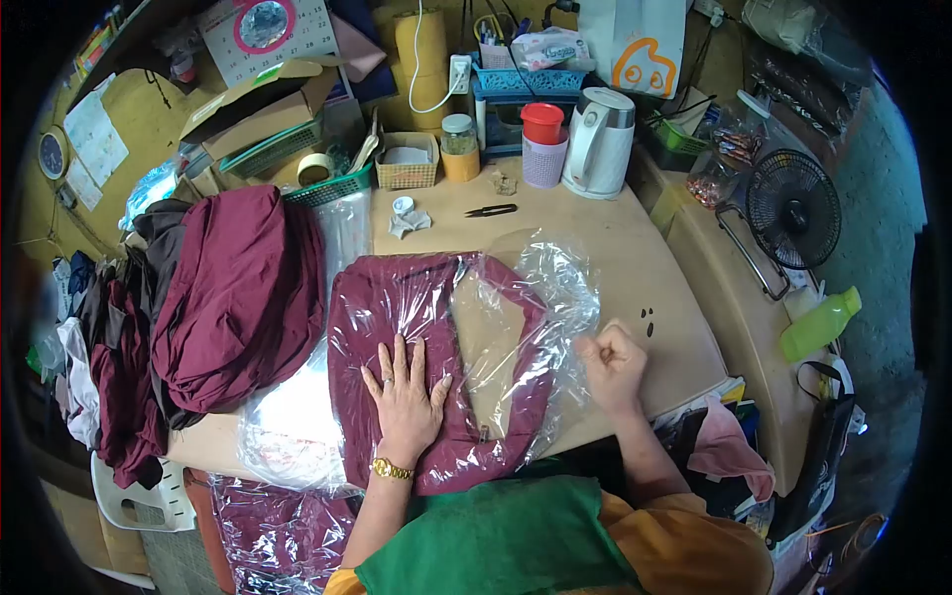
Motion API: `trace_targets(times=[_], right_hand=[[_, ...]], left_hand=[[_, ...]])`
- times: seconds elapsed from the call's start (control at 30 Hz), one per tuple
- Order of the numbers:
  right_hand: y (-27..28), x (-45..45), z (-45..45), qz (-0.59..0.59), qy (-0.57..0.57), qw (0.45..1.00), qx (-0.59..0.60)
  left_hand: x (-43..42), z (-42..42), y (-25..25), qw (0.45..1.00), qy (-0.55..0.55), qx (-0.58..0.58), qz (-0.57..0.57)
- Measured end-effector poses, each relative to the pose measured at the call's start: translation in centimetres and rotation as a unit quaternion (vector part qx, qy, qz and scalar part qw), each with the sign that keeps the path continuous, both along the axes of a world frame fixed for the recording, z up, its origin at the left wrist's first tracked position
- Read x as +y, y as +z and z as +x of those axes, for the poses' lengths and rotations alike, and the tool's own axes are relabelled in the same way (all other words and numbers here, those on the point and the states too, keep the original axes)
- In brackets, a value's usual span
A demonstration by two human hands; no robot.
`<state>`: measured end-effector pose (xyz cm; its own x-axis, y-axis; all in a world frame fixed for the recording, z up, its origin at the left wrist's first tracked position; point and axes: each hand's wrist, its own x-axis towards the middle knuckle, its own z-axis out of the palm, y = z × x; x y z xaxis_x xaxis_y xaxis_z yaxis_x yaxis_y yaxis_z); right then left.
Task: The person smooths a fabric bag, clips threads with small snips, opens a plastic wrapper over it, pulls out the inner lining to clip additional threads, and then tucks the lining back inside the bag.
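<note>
A maroon garment [392, 307], folded inside a clear plastic bag [560, 278], lies on the table in front of me. My left hand [409, 407], with a gold watch at the wrist, presses flat on the bagged garment, fingers spread. Through the bag, a tan area [491, 347] shows inside the maroon border. At the bag's right edge my right hand [612, 365] is closed into a fist. Whether any film is between its fingers is hidden. To the left, a heap of maroon cloth [238, 297] rests next to more flat clear plastic [293, 416].
Small black scissors [491, 210] and a white roll [404, 206] lie behind the bag. A kettle [602, 144], a red-lidded cup [542, 124] and a jar [459, 149] stand at the back. At right are a fan [793, 208] and a green bottle [820, 324].
</note>
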<state>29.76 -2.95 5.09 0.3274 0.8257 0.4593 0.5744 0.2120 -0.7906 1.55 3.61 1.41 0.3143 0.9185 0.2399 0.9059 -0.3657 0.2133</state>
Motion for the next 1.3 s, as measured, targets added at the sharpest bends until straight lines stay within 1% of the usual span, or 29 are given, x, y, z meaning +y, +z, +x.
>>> trace_targets(times=[0.03, 0.07, 0.1, 0.13, 0.17, 0.3, 0.37, 0.4, 0.47, 0.5, 0.57, 0.6, 0.63, 0.7, 0.73, 0.77, 0.8, 0.87, 0.9, 0.93, 0.97, 1.0, 1.03, 1.07, 1.1, 1.17, 1.2, 1.23, 1.3], right_hand=[[1.0, 0.0, -1.1, -0.027, 0.023, 0.997, 0.068], [2.7, 0.1, -2.3, -0.13, 0.028, 0.991, 0.022], [1.7, 1.2, -2.8, -0.13, 0.026, 0.991, 0.021], [-0.3, 2.4, -3.0, -0.1, 0.028, 0.991, -0.083], [-1.5, 3.1, -3.1, -0.069, 0.03, 0.98, -0.185], [-1.0, 3.9, -3.1, -0.071, 0.027, 0.976, -0.204], [-0.4, 4.3, -2.9, -0.053, 0.041, 0.968, -0.24], [-0.1, 4.3, -3.1, -0.051, 0.039, 0.968, -0.241], [0.3, 4.3, -3.7, -0.045, 0.113, 0.99, -0.071], [0.3, 4.3, -3.7, -0.046, 0.113, 0.99, -0.071], [0.5, 4.7, -3.6, -0.182, 0.167, 0.969, -0.028], [-0.3, 5.1, -3.3, -0.121, 0.177, 0.969, -0.123], [-0.8, 4.9, -3.1, -0.12, 0.176, 0.969, -0.123], [-1.3, 4.3, -2.6, -0.125, 0.157, 0.939, -0.28], [-1.8, 4.5, -1.5, -0.124, 0.157, 0.939, -0.281], [-2.4, 4.9, 0.6, -0.173, 0.201, 0.955, -0.128], [-2.6, 5.0, 2.9, -0.219, 0.24, 0.945, 0.028], [0.6, 2.9, 8.0, -0.24, 0.139, 0.952, 0.131], [1.9, 1.5, 10.9, -0.206, 0.128, 0.96, 0.136], [1.7, 0.2, 13.6, -0.191, 0.022, 0.966, 0.173], [0.3, -0.5, 17.5, -0.176, -0.062, 0.975, 0.119], [0.8, -0.6, 18.3, -0.159, -0.144, 0.975, 0.063], [0.9, -0.9, 18.8, -0.158, -0.146, 0.975, 0.062], [1.2, -1.4, 19.4, -0.135, -0.275, 0.95, -0.063], [2.6, -1.6, 18.7, -0.108, -0.393, 0.894, -0.185], [4.7, 0.9, 14.6, -0.063, -0.249, 0.955, -0.145], [5.9, 2.4, 10.9, -0.106, -0.168, 0.979, -0.039], [4.4, 4.8, 8.2, -0.071, -0.14, 0.979, -0.13], [3.0, 7.7, 6.2, -0.024, -0.049, 0.98, -0.191]], left_hand=[[0.0, 0.0, 0.1, 1.0, -0.003, -0.001, 0.0], [0.0, 0.1, 0.1, 1.0, -0.002, 0.002, -0.003], [0.0, 0.1, 0.1, 1.0, 0.001, 0.004, -0.006], [0.0, 0.0, 0.1, 1.0, -0.001, 0.006, -0.007], [-0.1, 0.0, 0.2, 1.0, -0.003, 0.005, -0.007], [-0.1, -0.1, 0.1, 1.0, 0.004, 0.003, -0.003], [0.0, -0.2, 0.0, 1.0, 0.0, 0.02, 0.012], [0.1, -0.1, 0.0, 1.0, -0.001, 0.019, 0.015], [0.1, 0.0, 0.0, 1.0, 0.005, 0.008, 0.006], [0.0, 0.0, -0.1, 1.0, 0.005, 0.008, 0.005], [0.1, -0.1, -0.3, 1.0, 0.004, 0.003, 0.013], [0.1, -0.1, -0.4, 1.0, 0.004, 0.003, 0.014], [0.2, -0.2, -0.4, 1.0, 0.006, 0.0, 0.014], [0.1, -0.2, -0.4, 1.0, 0.009, -0.004, 0.014], [0.1, -0.3, -0.4, 1.0, 0.008, 0.002, 0.017], [0.1, -0.4, -0.3, 1.0, 0.007, 0.009, 0.02], [0.1, -0.4, -0.3, 1.0, 0.008, 0.01, 0.021], [0.2, -0.2, -0.3, 1.0, 0.019, -0.013, 0.012], [0.1, -0.2, -0.3, 1.0, 0.018, -0.014, 0.011], [0.2, -0.2, -0.3, 1.0, 0.026, -0.01, 0.011], [0.2, -0.1, -0.2, 0.999, 0.032, -0.007, 0.011], [0.2, -0.2, -0.3, 0.999, 0.03, -0.007, 0.011], [0.3, -0.2, -0.5, 0.999, 0.03, -0.002, 0.016], [0.3, -0.2, -0.7, 0.999, 0.032, 0.002, 0.02], [0.5, 0.0, -0.6, 0.999, 0.031, -0.001, 0.02], [0.3, 0.0, -0.5, 0.999, 0.032, -0.005, 0.012], [0.3, 0.0, -0.6, 0.999, 0.033, -0.002, 0.013], [0.4, 0.0, -0.7, 0.999, 0.031, 0.0, 0.014], [0.3, -0.2, -0.7, 0.999, 0.031, -0.005, 0.022]])
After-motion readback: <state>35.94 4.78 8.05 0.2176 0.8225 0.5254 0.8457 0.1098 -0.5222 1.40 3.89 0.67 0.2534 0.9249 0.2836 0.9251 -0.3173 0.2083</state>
